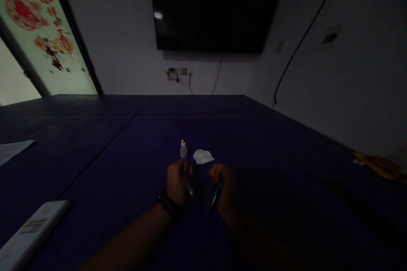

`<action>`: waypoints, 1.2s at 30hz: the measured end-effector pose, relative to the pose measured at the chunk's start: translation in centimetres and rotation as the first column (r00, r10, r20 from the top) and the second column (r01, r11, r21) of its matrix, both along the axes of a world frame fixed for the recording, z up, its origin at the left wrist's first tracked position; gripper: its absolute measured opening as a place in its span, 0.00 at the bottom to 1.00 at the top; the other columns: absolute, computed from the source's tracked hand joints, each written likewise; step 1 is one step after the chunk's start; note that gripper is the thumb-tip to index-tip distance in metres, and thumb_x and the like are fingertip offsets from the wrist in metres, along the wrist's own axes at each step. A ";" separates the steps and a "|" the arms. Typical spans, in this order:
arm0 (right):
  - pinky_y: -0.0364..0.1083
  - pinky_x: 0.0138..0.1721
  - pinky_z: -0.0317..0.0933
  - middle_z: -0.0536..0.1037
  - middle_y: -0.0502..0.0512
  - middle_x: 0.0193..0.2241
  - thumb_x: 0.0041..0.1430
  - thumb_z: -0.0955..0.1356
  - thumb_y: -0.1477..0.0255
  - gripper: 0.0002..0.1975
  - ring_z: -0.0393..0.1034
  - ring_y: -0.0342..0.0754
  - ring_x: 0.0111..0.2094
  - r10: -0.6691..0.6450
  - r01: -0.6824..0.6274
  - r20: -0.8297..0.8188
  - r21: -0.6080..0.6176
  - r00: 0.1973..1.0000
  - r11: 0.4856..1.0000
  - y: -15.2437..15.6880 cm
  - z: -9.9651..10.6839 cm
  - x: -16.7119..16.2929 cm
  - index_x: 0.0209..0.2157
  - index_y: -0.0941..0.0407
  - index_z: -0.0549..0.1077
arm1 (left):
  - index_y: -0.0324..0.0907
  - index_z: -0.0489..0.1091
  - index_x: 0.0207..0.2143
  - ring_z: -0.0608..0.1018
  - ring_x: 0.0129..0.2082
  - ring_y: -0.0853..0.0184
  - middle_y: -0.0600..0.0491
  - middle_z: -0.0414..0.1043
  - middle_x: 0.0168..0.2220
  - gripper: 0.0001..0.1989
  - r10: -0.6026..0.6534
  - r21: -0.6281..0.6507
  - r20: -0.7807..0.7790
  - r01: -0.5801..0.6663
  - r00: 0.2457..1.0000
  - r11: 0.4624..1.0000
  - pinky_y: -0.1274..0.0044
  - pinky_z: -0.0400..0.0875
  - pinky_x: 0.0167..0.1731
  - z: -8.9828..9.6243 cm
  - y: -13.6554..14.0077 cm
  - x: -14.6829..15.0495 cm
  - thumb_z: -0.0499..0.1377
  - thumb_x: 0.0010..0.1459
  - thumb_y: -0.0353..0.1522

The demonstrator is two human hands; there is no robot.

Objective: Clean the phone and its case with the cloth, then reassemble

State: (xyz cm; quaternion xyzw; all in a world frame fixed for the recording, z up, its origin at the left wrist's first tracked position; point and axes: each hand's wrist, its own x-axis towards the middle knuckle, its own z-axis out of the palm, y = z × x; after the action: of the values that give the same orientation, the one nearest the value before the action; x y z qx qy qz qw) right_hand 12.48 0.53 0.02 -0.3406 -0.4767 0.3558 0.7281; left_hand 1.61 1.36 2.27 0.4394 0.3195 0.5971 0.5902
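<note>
My left hand (177,182), with a dark band on its wrist, is closed around a slim greyish object (189,187) whose kind I cannot make out. My right hand (228,184) grips a dark, flat object with a glossy edge (215,194); in the dim light its kind stays unclear. The two objects are held apart, a small gap between them. Just beyond my left hand a small clear dropper bottle (183,150) with a white cap stands upright. To its right lies a crumpled white tissue (203,156).
The dark purple table (203,131) reaches to the wall. A white box (32,230) lies at the near left, a paper sheet (14,150) behind it. Yellowish items (380,167) lie at the right edge. A large dark screen (216,8) hangs above the table.
</note>
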 end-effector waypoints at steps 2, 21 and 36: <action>0.47 0.24 0.47 0.59 0.47 0.15 0.60 0.64 0.55 0.25 0.53 0.45 0.20 0.034 -0.034 -0.024 0.003 0.999 0.999 0.0 0.1 -0.2 0.15 0.52 0.61 | 0.45 0.49 0.14 0.55 0.20 0.72 0.59 0.46 0.16 0.29 -0.028 0.017 0.059 0.027 0.998 0.999 0.75 0.56 0.24 -0.2 0.4 -0.1 0.56 0.53 0.53; 0.45 0.14 0.48 0.61 0.46 0.11 0.63 0.61 0.45 0.29 0.55 0.44 0.12 -0.080 -0.038 -0.214 -0.497 0.974 0.867 3.6 0.8 2.7 0.17 0.50 0.61 | 0.44 0.58 0.23 0.62 0.17 0.73 0.60 0.56 0.19 0.15 -0.140 -0.430 0.016 0.133 0.990 0.893 0.78 0.61 0.21 0.5 1.7 -5.6 0.54 0.59 0.41; 0.44 0.17 0.48 0.61 0.46 0.14 0.59 0.56 0.36 0.36 0.55 0.43 0.16 0.029 -0.021 0.013 -0.395 1.000 0.918 2.7 0.3 2.9 0.19 0.52 0.66 | 0.39 0.68 0.29 0.71 0.23 0.68 0.55 0.69 0.24 0.13 -0.089 -0.337 -0.078 0.057 0.993 0.940 0.76 0.63 0.25 -2.7 0.9 -5.9 0.62 0.52 0.41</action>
State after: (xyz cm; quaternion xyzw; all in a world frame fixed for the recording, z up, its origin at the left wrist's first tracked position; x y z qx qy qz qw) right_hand 15.34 3.23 0.35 -0.4777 -0.4061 0.4507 0.6354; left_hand -4.26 2.23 -0.44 0.3714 0.4266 0.4910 0.6626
